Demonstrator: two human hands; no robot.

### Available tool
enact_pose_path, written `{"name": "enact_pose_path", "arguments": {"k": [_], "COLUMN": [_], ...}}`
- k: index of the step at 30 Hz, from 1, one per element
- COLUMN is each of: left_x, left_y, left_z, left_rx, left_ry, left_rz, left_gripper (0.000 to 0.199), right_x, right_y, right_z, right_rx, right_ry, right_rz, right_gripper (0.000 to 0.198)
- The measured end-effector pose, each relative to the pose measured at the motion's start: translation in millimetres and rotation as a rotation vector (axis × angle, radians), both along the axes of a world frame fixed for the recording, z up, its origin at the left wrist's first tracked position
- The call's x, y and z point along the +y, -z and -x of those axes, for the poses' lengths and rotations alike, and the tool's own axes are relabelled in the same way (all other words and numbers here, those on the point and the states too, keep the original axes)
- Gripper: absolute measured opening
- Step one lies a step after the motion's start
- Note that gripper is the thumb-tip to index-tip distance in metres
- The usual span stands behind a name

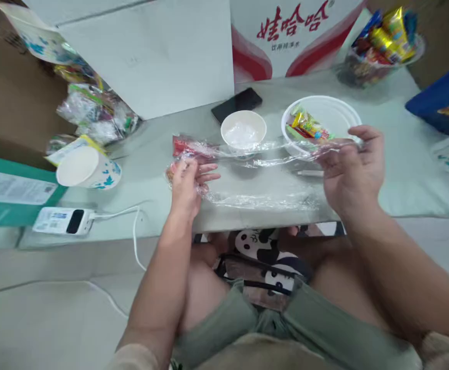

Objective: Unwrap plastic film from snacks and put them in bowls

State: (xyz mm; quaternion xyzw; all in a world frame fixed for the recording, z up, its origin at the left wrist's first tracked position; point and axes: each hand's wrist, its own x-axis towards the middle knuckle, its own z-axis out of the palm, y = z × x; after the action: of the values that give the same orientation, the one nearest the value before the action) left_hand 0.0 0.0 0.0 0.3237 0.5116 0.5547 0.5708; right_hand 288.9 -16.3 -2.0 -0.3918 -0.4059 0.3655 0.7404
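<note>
A sheet of clear plastic wrap stretches between my two hands above the table. My left hand pinches one end of it, with some fingers held out. Beside that hand lies a red snack packet, partly covered by the film. The other end is gripped in my right hand, close to the front rim of a white plate. Small wrapped snacks lie on the plate's left side. Behind the film stands a white paper bowl, and a thin white stick lies near my right hand.
A black phone lies behind the bowl, against white boxes. On the left are a paper cup, bagged snacks and a white device with a cable. A tub of wrapped sweets stands at back right.
</note>
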Motion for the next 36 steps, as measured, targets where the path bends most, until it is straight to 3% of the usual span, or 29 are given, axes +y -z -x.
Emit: {"name": "enact_pose_path", "arguments": {"k": [2,5,11,15,18,23,26,28,30,33,36], "left_x": [1,1,0,-2,-2,-1,2,4,5,6,6], "left_y": [0.4,0.2,-0.1,3.2,7.0,12.0,12.7,11.4,8.3,2.9,0.7], "left_z": [-2,-3,-4,-3,-4,-10,-9,-7,-6,-6,-6], "left_rx": [-0.027,-0.024,0.143,0.193,0.278,0.304,0.254,0.198,0.152,0.134,0.173], "left_ry": [0.020,0.059,0.143,0.270,0.399,0.336,0.276,0.221,0.187,0.192,0.163], "left_rz": [0.014,0.039,0.104,0.126,0.131,0.040,0.048,0.058,0.074,0.099,0.075], "left_gripper": [0.045,0.035,0.026,0.037,0.037,0.034,0.037,0.038,0.037,0.032,0.028], "right_x": [-4,-7,-4,-2,-5,-4,-3,-4,-6,-6,-2], "right_y": [8,15,7,6,6,0,-3,-3,-3,-6,-9], "right_z": [5,7,-2,-9,-13,-20,-22,-21,-19,-16,-19], "right_rx": [-0.167,-0.240,-0.047,-0.131,-0.208,-0.157,-0.019,0.004,-0.074,-0.215,-0.265], "right_ry": [-0.219,-0.348,-0.092,0.027,0.036,0.146,0.018,-0.211,-0.346,-0.293,-0.233], "right_rz": [0.292,0.504,0.390,0.370,0.310,0.173,0.193,0.347,0.493,0.531,0.536], "right_gripper": [0.034,0.024,0.021,0.020,0.021,0.026,0.046,0.060,0.054,0.041,0.042]}}
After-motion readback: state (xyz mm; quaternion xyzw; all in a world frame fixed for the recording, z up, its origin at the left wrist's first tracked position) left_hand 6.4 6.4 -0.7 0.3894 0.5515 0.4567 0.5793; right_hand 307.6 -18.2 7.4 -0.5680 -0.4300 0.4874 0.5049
